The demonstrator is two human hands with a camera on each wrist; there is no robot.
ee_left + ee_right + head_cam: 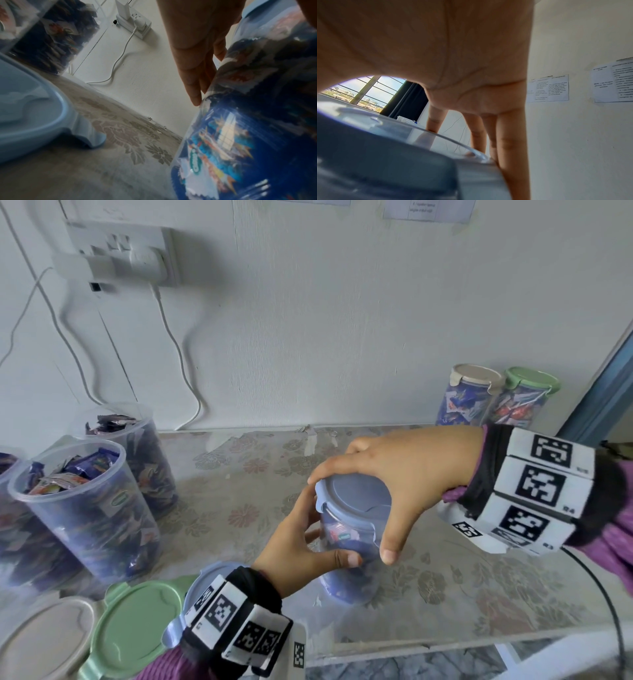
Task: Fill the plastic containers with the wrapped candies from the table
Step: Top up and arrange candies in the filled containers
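Blue-lidded container (pixel 349 529), upright on the table (pixel 479 587), is standing between my hands in the head view: my left hand (pixel 301 546) is gripping its wall, left wrist view showing candies (pixel 240 142) inside, while my right hand (pixel 394 474), right wrist view, is clasping the lid (pixel 385 155) from directly above.

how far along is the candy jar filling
Done: two lidded jars stand full by the wall. In hand: left hand grips a full jar while right hand fits its blue lid. Left: open full jars need their loose lids.
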